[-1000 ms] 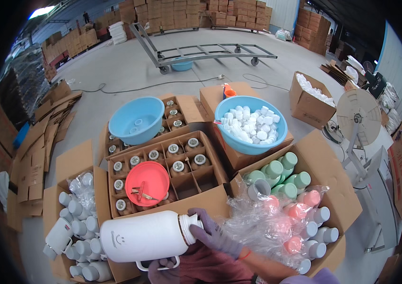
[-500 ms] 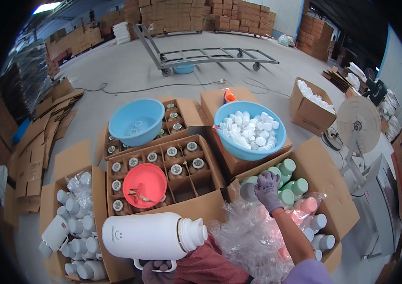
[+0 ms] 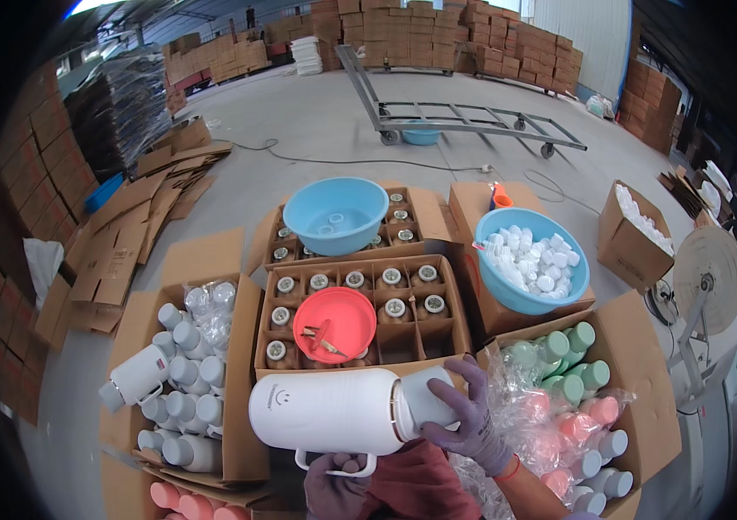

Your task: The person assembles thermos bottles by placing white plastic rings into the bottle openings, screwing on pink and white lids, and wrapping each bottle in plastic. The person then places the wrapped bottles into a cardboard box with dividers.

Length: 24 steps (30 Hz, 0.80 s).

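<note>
A white vacuum flask (image 3: 325, 407) with a smiley print lies on its side in front of me, its mouth to the right. My left hand (image 3: 338, 484), gloved, is closed round its handle below. My right hand (image 3: 471, 416), in a purple glove, has its fingers and thumb round a grey cup-shaped lid (image 3: 426, 397), which sits over the flask's mouth end. Right of that hand, an open carton (image 3: 646, 381) holds green, pink and grey lids with clear plastic bags.
A divided carton (image 3: 464, 325) of silvery-topped bottles carries a red dish (image 3: 360, 316) with small tools. Behind stand a blue basin (image 3: 334, 195) and another blue basin (image 3: 516, 295) of white caps. Left, a carton (image 3: 243, 390) holds grey-lidded flasks. A metal cart (image 3: 472, 113) stands farther back.
My right hand has come left from the lid carton, bringing a grey lid to the flask's mouth. My left hand still grips the handle. The whole view has swung left.
</note>
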{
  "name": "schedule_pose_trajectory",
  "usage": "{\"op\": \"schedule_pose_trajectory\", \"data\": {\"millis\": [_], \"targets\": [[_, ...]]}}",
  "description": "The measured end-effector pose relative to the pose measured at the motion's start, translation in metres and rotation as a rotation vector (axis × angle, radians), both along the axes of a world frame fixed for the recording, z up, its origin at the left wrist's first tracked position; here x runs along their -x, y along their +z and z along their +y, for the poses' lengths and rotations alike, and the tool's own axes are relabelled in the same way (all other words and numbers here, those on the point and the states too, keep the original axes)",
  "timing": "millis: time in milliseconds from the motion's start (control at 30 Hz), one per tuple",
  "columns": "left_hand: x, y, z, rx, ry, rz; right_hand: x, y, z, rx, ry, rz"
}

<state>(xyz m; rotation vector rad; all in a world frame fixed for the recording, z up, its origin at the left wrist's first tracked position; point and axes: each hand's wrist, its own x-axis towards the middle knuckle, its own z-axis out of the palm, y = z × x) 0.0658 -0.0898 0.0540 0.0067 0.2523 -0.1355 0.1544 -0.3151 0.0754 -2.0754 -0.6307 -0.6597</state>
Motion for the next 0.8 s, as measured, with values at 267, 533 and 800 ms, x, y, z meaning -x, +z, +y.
{"op": "schedule_pose_trajectory", "data": {"millis": [267,533,800], "targets": [[-0.009,-0.018,0.016,-0.677,0.162,-0.085,-0.014,-0.016,0.038,-0.313,0.257,0.146],[-0.053,-0.03,0.083,-2.183,0.257,-1.08,-0.114,-0.035,0.032,-0.522,0.779,1.147],[0.0,-0.004,0.117,-2.418,0.001,-1.928,-0.112,0.012,-0.032,-0.206,0.408,1.142]]}}
